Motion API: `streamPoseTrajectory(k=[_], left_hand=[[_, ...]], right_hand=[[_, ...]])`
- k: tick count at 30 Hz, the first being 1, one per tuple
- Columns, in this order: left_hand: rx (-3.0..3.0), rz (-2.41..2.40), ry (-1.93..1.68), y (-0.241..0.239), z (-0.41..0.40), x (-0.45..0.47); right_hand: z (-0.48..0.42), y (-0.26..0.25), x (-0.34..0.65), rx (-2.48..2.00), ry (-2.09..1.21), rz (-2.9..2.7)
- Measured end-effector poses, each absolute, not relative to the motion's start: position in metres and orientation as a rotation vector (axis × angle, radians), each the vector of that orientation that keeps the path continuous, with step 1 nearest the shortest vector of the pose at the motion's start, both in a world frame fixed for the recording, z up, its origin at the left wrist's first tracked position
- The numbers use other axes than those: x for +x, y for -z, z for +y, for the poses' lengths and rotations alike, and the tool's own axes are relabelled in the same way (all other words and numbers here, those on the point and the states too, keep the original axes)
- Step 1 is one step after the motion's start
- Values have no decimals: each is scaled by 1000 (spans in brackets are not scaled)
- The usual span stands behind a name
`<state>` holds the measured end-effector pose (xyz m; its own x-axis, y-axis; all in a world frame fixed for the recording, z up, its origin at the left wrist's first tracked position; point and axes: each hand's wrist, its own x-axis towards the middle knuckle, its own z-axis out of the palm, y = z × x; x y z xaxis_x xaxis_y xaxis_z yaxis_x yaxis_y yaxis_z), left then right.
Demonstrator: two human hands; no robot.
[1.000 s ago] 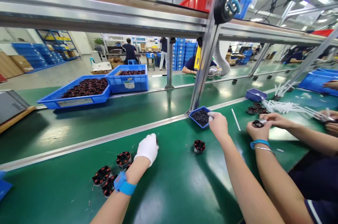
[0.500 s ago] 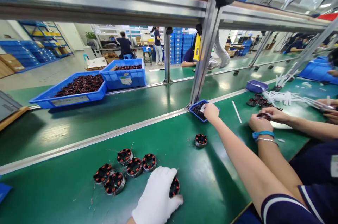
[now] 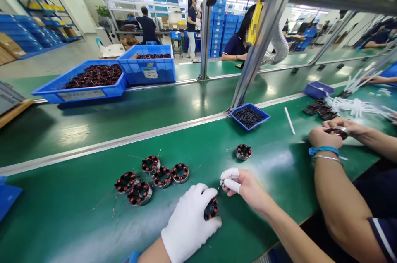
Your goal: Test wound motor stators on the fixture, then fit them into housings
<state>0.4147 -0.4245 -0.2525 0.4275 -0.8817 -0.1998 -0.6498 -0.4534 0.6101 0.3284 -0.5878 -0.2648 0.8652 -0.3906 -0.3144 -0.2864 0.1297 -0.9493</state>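
My left hand (image 3: 189,223), in a white glove, is closed around a round wound coil (image 3: 211,209) with black and red windings, holding it just above the green bench mat (image 3: 77,221). My right hand (image 3: 245,186) is close to the right of it. Its thumb and forefinger wear white finger cots and are pinched together by the coil's thin lead; what they hold is too small to make out. Several similar coils (image 3: 155,176) lie in a cluster to the left, and one coil (image 3: 243,151) sits alone behind my right hand.
A small blue tray (image 3: 250,117) of dark small parts stands by a slanted metal post (image 3: 257,48). A co-worker's hands (image 3: 322,137) hold a coil at the right, near white tubes (image 3: 350,104). Two large blue bins (image 3: 83,83) of parts sit on the far conveyor.
My right hand left the small blue tray and came back to the coil. My left hand picked a coil from the cluster and drew it toward me. The view tipped downward.
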Motion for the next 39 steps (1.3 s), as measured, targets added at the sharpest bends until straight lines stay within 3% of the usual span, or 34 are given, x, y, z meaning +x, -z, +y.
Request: streamPoseTrajectory(k=[24, 39], left_hand=[[2211, -1340, 672, 254, -425, 416], [2180, -1364, 663, 256, -423, 416]], right_hand=[[-585, 278, 331, -1519, -8, 500], [-586, 276, 311, -2474, 337, 198]])
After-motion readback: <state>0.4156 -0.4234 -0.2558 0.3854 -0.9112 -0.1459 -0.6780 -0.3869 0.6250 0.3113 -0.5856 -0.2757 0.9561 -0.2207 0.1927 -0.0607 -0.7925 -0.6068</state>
